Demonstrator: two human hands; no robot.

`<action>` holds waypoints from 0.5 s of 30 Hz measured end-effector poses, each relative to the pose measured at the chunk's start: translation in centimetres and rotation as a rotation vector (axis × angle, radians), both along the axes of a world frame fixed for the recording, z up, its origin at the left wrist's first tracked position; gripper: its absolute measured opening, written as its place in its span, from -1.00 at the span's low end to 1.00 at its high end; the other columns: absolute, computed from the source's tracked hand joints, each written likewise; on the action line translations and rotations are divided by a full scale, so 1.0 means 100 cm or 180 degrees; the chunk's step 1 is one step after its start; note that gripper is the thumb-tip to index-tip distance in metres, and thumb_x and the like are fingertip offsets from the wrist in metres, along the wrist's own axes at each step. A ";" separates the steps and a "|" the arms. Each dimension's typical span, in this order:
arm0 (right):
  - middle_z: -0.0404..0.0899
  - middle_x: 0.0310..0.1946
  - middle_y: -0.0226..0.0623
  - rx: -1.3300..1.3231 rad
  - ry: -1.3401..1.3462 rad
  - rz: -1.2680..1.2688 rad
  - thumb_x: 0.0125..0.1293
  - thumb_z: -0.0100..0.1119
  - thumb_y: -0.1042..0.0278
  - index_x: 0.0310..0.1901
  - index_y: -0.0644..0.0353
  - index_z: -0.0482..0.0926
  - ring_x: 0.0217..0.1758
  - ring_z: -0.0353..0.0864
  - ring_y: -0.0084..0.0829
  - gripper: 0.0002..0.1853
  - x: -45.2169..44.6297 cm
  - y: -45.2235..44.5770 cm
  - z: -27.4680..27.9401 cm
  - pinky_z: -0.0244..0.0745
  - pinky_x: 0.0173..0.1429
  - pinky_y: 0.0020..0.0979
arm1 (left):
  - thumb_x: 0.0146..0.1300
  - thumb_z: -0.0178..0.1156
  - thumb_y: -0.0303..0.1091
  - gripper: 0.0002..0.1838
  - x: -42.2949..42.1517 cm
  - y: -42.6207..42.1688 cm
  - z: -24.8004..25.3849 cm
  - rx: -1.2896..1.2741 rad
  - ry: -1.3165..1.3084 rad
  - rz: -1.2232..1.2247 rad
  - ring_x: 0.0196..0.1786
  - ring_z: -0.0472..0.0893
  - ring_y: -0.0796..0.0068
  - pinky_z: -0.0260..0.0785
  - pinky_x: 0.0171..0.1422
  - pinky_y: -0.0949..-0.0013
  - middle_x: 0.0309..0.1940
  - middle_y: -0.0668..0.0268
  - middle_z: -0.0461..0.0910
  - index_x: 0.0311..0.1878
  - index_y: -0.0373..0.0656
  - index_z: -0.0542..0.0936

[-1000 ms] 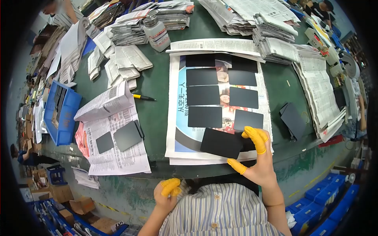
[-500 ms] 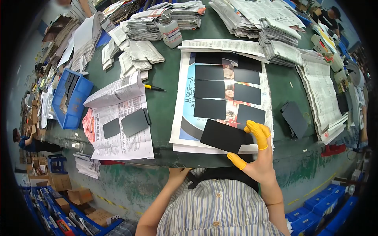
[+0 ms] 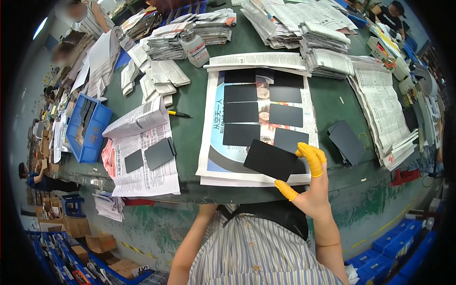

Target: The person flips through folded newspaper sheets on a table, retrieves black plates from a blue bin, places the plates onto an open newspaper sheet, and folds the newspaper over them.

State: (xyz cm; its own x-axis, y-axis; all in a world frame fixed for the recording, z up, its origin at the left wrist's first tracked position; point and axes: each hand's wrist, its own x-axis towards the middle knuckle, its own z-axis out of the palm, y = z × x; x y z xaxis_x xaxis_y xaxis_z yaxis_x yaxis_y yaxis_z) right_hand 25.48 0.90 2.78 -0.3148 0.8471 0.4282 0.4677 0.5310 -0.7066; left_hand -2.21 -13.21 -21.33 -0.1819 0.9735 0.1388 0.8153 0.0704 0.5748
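My right hand (image 3: 311, 190), with yellow finger cots on the thumb and fingers, grips a thin black rectangular plate (image 3: 270, 160) by its right end and lower edge. The plate is tilted above the near part of a newspaper sheet (image 3: 207, 164). On that sheet lie two columns of similar dark plates (image 3: 241, 135), the right-hand plate (image 3: 290, 140) partly covered by the held one. My left hand (image 3: 207, 210) is low at the table's front edge, its fingers hidden.
Left, two dark plates (image 3: 159, 153) lie on another newspaper (image 3: 147, 183), near a yellow-black pen (image 3: 179, 114) and a blue bin (image 3: 97, 126). Right are loose dark plates (image 3: 346, 142). Farther back stand a bottle (image 3: 194, 49) and folded newspaper stacks (image 3: 325, 42). Other people are around the table.
The view has shifted, so the table's things appear farther left. My right hand still grips the black plate, which is now angled a little more. Less of my left hand shows.
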 end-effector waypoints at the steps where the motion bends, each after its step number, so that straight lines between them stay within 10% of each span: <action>1: 0.36 0.01 -0.18 0.0026 0.0015 -0.0004 -0.18 0.50 0.40 0.21 0.22 0.33 0.02 0.40 -0.24 -0.18 0.000 0.000 -0.001 0.32 0.15 -0.29 | 0.16 0.15 -0.33 -0.69 0.003 0.003 0.007 -0.0059 -0.0267 -0.0061 0.07 0.49 -0.03 0.30 0.17 0.06 -0.04 0.03 0.56 -0.03 -0.23 0.56; 15: 0.37 -0.03 -0.20 -0.0523 0.0375 0.0292 -0.17 0.52 0.41 0.28 0.17 0.22 0.00 0.42 -0.32 -0.08 -0.009 -0.002 -0.016 0.33 0.15 -0.33 | 0.16 0.11 -0.39 -0.54 0.030 0.025 0.263 -0.2891 0.0318 -0.1370 0.02 0.55 0.10 0.43 0.02 0.22 0.02 -0.03 0.51 0.16 -0.25 0.41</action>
